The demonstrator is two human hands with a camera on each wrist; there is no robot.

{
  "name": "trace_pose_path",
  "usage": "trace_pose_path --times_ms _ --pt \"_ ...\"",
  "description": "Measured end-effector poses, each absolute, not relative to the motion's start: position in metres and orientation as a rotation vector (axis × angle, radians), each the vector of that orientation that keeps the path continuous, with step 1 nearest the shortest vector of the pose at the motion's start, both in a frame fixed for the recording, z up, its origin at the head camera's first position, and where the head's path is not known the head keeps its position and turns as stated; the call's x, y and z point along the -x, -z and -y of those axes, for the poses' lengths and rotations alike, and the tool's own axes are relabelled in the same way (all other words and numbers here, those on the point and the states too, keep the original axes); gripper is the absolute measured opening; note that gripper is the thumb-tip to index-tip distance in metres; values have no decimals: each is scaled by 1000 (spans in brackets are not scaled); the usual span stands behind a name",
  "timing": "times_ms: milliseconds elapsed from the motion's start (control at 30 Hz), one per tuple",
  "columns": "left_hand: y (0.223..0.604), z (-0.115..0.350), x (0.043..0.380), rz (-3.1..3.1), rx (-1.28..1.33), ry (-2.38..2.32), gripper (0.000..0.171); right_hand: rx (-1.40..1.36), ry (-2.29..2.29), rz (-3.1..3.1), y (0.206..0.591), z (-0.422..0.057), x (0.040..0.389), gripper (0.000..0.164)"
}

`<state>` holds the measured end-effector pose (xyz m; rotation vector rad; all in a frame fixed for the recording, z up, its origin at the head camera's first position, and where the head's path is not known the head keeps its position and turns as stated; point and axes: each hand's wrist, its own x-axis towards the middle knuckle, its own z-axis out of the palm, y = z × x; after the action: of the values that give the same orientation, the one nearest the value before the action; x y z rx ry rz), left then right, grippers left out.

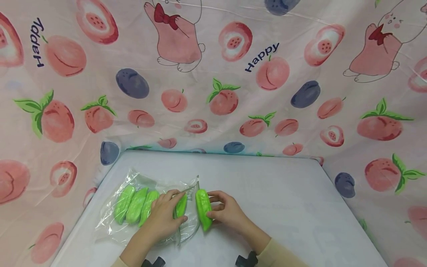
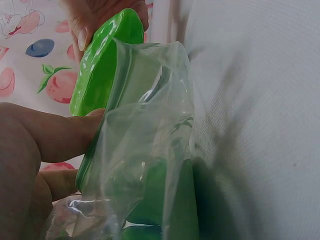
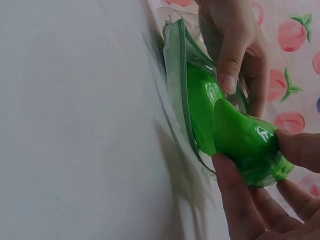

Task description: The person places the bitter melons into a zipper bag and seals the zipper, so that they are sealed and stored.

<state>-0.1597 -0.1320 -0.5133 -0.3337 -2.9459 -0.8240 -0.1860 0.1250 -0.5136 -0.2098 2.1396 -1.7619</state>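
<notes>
A clear zip bag [image 1: 153,181] lies on the white table with several bright green, glossy, pod-shaped pieces [image 1: 136,208] inside it. My left hand [image 1: 166,215] lies over the bag and pinches its zip edge [image 2: 92,155], which stands raised at the mouth. Just inside the mouth, one green piece [image 3: 200,100] shows beside the left thumb. To the right of the opening, my right hand [image 1: 230,210] grips another green pod-shaped piece [image 1: 203,209] between thumb and fingers. That piece is outside the bag, close to the zip edge.
The white table [image 1: 283,207] extends to the right of the hands. A fruit-patterned cloth [image 1: 207,100] hangs behind it and along both sides. Black wrist mounts [image 1: 247,259] show at the bottom edge of the head view.
</notes>
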Motion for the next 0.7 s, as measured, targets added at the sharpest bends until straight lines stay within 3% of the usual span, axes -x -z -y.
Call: trace_pose_path --times_ms 700 --pt "514 131 159 2958 324 805 82 235 1778 -2139 519 -103 183 67"
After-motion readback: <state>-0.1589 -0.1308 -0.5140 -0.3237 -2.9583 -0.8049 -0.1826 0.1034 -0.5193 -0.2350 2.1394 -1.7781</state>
